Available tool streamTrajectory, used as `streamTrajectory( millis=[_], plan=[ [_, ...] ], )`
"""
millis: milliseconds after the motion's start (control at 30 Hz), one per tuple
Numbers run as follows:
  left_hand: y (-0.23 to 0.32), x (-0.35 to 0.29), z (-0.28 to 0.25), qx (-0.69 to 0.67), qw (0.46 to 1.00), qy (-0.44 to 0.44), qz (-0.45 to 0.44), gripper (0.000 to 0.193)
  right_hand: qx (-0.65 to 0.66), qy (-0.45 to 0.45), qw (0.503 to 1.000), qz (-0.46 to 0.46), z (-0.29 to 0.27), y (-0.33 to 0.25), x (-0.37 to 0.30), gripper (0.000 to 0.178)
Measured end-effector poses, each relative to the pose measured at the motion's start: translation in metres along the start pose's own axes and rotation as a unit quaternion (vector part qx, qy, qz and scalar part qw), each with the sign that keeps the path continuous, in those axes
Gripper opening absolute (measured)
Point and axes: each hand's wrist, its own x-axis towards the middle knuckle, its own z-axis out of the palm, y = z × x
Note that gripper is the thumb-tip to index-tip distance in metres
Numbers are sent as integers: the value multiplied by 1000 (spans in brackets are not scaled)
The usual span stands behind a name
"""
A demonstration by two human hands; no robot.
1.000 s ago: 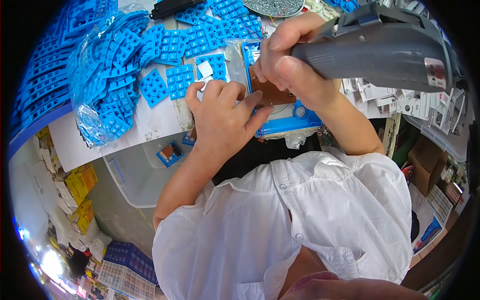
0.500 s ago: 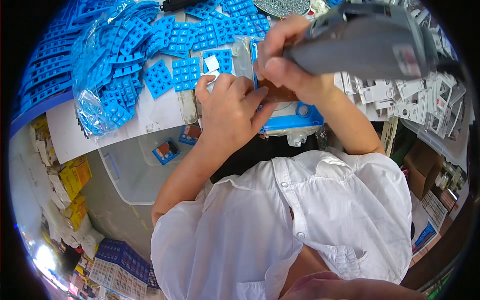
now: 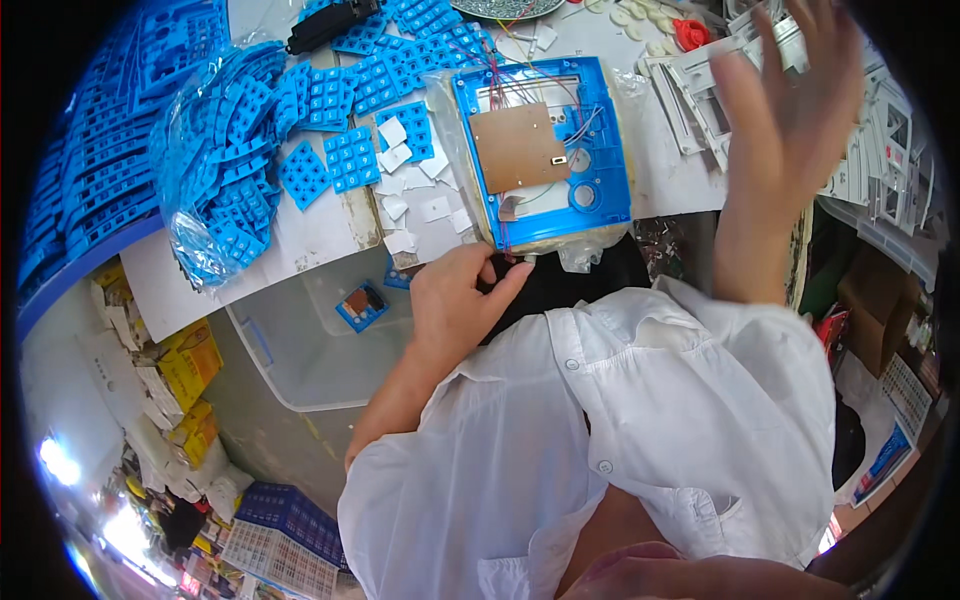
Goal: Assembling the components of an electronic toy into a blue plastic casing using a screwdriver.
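In front of me lies a blue plastic casing (image 3: 610, 150), open side up, with a brown circuit board (image 3: 515, 140) in it. Thin red and white wires run out of the casing over its upper edge. My left hand (image 3: 455, 300) rests at the casing's lower left corner, thumb apart from the curled fingers, with nothing visible in its grasp. Raised at the right is my right hand (image 3: 790, 130), fingers spread and empty, somewhat smeared by motion. White square pieces (image 3: 395, 155) lie to the left of the casing, beside blue number keypads (image 3: 352, 160).
Heaps of blue keypads (image 3: 225, 150) fill the left, some in clear plastic. White plastic frames (image 3: 690, 95) are piled at the right. A black tool (image 3: 335, 25) and a metal dish (image 3: 508, 8) stand at the back. Below the table edge is a translucent bin (image 3: 300, 370).
The grey gun-shaped tool has left my right hand and the view; that hand has moved right and opened. My left hand has drawn back from over the board to the casing's near corner.
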Motion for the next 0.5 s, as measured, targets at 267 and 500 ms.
streamTrajectory(
  millis=[267,500],
  plan=[
    [-3,-10,14,-206,975,18,-76,8,-122,-379,917,26,20,-32,-111,27],
    [19,-5,-12,-396,895,-54,-199,10,-94,-357,925,91,-49,-1,-67,17]
  ],
)
